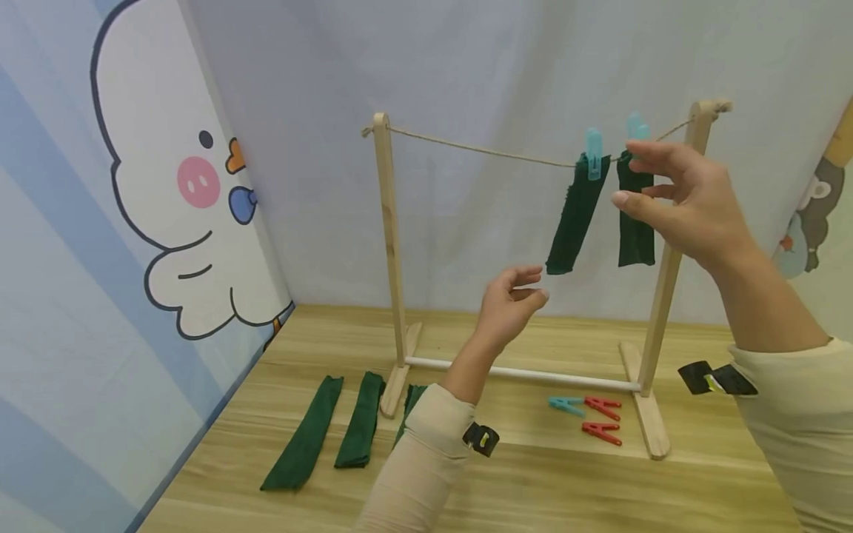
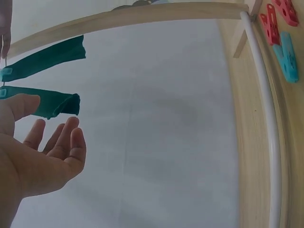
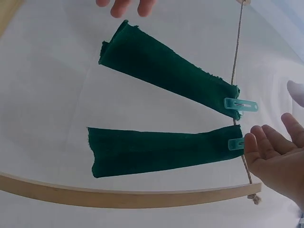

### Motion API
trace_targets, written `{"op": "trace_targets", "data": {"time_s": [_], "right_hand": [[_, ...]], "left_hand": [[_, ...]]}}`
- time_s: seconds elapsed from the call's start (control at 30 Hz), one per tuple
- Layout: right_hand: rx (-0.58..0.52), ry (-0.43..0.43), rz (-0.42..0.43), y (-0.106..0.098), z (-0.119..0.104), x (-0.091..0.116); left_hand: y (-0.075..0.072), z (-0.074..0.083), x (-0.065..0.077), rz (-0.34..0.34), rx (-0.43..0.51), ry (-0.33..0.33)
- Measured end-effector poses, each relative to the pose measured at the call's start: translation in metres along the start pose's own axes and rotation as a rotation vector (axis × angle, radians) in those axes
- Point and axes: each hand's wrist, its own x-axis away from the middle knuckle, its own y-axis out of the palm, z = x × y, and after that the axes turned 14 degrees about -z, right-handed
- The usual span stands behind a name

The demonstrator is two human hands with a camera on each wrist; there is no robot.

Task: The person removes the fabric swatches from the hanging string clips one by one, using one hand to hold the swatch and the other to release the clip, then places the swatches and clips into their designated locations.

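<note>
Two dark green cloth strips hang from a string line [image 1: 480, 151] tied across a wooden frame [image 1: 389, 222]. A light blue clothespin [image 1: 594, 152] clips the left strip [image 1: 577, 218], which hangs aslant. Another blue clothespin [image 3: 235, 144] fastens the right strip [image 3: 161, 152]. Beside that second pin is my right hand [image 1: 693, 196], its thumb and fingers spread apart with nothing gripped; fingertips overlap the pin in view, and contact is unclear. My left hand [image 1: 508, 307] hovers just below the left strip's lower end, fingers loosely bent, holding nothing.
On the wooden table, a blue clothespin [image 1: 566, 404] and two red clothespins [image 1: 602, 433] lie near the frame's right foot [image 1: 649, 426]. Several green strips [image 1: 306, 437] lie at the left, one partly behind my left sleeve. A white bar [image 1: 520, 374] joins the feet.
</note>
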Motion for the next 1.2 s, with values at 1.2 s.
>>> {"op": "trace_targets", "data": {"time_s": [1.2], "right_hand": [[0.123, 0.364, -0.256, 0.001, -0.008, -0.049]], "left_hand": [[0.013, 0.017, -0.029, 0.071, 0.090, 0.120]]}}
